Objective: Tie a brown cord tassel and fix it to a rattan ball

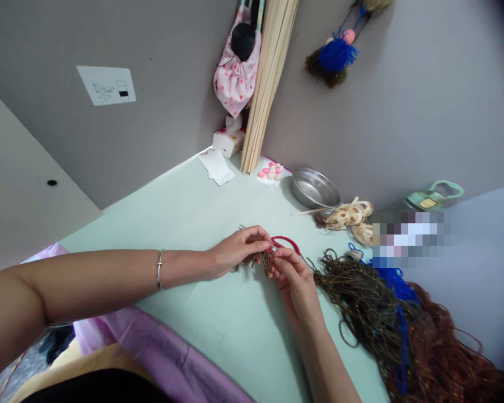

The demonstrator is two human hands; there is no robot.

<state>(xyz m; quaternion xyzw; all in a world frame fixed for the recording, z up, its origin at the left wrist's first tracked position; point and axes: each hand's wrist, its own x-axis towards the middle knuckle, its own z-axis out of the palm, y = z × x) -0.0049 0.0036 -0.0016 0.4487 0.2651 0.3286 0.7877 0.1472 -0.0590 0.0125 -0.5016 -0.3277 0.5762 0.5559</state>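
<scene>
The left hand (pixel 235 252) is pinching a small brown cord tuft (pixel 259 258), thumb and fingers closed on its upper end. The right hand (pixel 296 280) is grasping the same tuft from the opposite side, its fingertips meeting those of the left. The tuft is sitting between both hands, low over the counter (pixel 201 224). Red scissors (pixel 288 242) are lying just behind the right hand; contact cannot be told. A cord pile (pixel 361 302) is lying beside the right wrist. A steel bowl (pixel 315 188) is standing well apart, farther back.
</scene>
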